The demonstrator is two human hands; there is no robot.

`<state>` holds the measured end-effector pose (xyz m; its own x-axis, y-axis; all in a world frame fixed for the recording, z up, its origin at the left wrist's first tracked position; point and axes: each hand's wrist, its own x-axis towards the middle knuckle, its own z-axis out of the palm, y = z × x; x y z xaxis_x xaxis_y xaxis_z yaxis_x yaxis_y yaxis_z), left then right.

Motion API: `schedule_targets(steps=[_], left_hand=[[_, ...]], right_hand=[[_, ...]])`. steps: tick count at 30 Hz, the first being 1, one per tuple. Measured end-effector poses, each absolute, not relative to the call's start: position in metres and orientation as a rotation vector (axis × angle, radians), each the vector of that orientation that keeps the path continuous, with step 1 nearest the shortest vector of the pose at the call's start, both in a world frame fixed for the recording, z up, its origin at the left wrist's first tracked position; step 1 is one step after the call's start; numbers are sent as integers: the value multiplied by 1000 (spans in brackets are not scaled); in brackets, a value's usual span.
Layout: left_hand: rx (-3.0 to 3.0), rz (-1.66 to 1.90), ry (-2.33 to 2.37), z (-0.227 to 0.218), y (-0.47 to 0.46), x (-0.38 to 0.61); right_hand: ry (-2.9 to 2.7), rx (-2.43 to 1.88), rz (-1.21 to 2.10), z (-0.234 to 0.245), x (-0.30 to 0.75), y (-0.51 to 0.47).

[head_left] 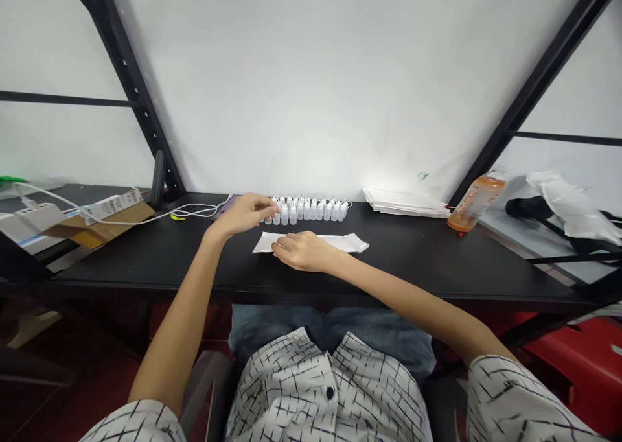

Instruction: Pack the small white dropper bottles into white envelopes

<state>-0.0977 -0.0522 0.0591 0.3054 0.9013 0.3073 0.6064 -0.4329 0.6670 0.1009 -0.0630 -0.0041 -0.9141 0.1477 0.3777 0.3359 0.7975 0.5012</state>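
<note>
Head view: left hand (244, 214) at bottles (313, 210); right hand (304, 251) over white strip (356, 242); can't tell grips; room rightward along desk edge (515, 296).

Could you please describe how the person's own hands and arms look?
The left hand and right hand are ungloved, and the forearms are uncovered. The short sleeves are white with a crisscross pattern of black lines.

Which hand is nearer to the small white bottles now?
Left. The left hand has its fingertips at the left end of the small white bottles; the right hand is nearer the person, in front of them, at the white strip.
</note>
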Motion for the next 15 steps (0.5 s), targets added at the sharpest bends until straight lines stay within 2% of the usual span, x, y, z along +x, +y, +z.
schedule_targets(steps=[8,15], left_hand=[[2309,737,1269,54,-47,-90],[2482,505,1172,39,-48,-55]], right_hand=[[-2271,-582,-684,1,131,-48],[-1931,-1124,-401,9,201,-10]])
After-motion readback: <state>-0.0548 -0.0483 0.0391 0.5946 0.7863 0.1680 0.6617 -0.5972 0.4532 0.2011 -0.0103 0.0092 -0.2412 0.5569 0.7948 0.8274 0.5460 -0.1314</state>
